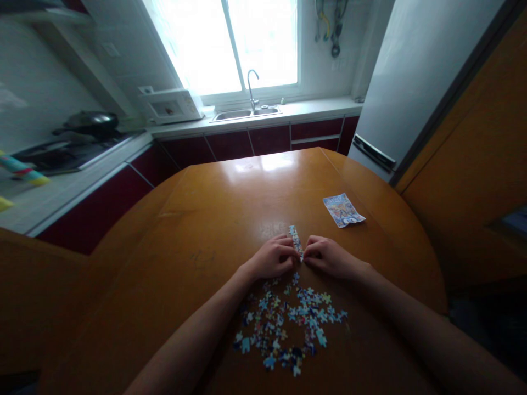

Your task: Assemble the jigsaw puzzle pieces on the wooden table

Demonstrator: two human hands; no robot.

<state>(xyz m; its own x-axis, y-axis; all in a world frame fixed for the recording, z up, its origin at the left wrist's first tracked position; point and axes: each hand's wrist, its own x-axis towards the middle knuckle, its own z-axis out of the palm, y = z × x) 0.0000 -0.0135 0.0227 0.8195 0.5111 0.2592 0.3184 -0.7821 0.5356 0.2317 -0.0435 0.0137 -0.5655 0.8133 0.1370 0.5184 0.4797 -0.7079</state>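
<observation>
Daylight is blazing through the white-framed glass window [267, 44], glaring on the glossy brown wooden table [214, 219] by its far edge; shade is dulling the near side.

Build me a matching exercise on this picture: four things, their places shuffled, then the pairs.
1. Puzzle strip
2. Loose pieces
3. Printed sheet
4. Dark pan

A. Near end between left hand and right hand
B. On the stove
C. Right of the puzzle strip, beyond the right hand
D. On the table, nearer the camera than both hands

Pairs: 1-A; 2-D; 3-C; 4-B
</observation>
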